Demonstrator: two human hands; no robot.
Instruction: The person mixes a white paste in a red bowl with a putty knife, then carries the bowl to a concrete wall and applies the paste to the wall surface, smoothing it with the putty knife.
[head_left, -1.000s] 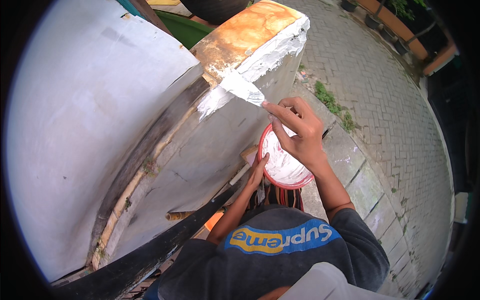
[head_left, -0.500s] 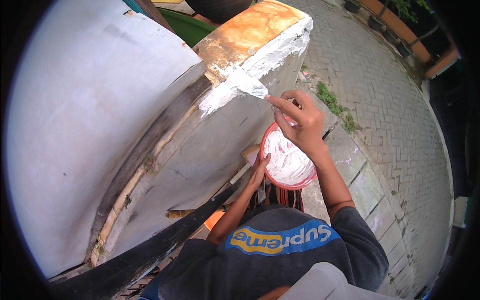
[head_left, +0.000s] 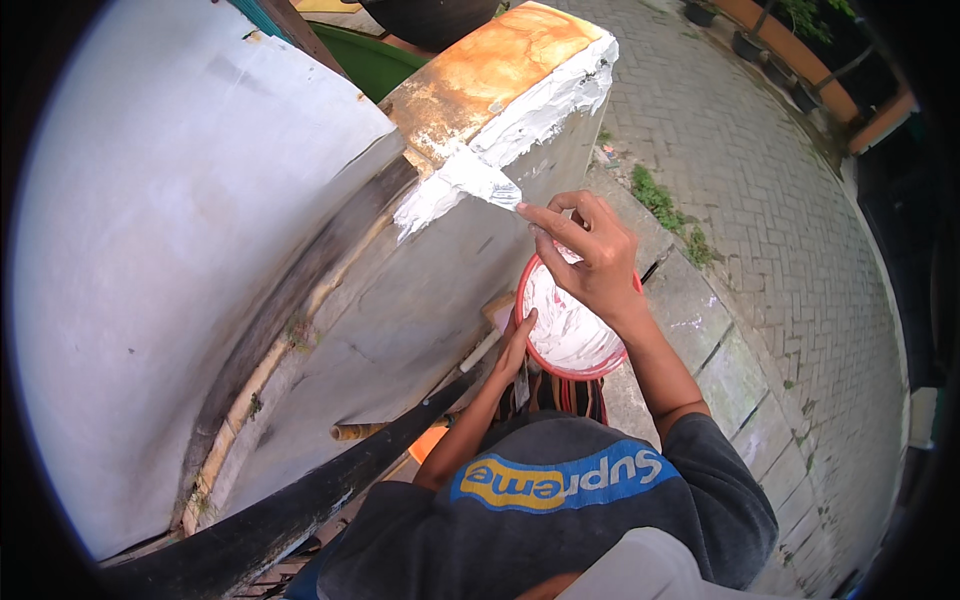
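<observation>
My left hand is closed on the rim of a red bowl, holding it by its left side in front of my body. Thick white putty coats the inside of the bowl. Above it, my right hand grips a putty knife between thumb and fingers; its handle is mostly hidden by the hand. The putty-covered blade lies against the wall's top edge, where a rough layer of white putty runs along the corner. The bare top of the wall is stained orange and brown.
A large pale grey slab fills the left side. Below it runs a dark, weathered ledge. A black beam crosses the lower left, near a bamboo pole. Weeds grow beside the brick paving at right.
My right hand and the putty knife have moved slightly down and left, the blade staying against the putty on the edge. My left hand keeps its hold on the bowl.
</observation>
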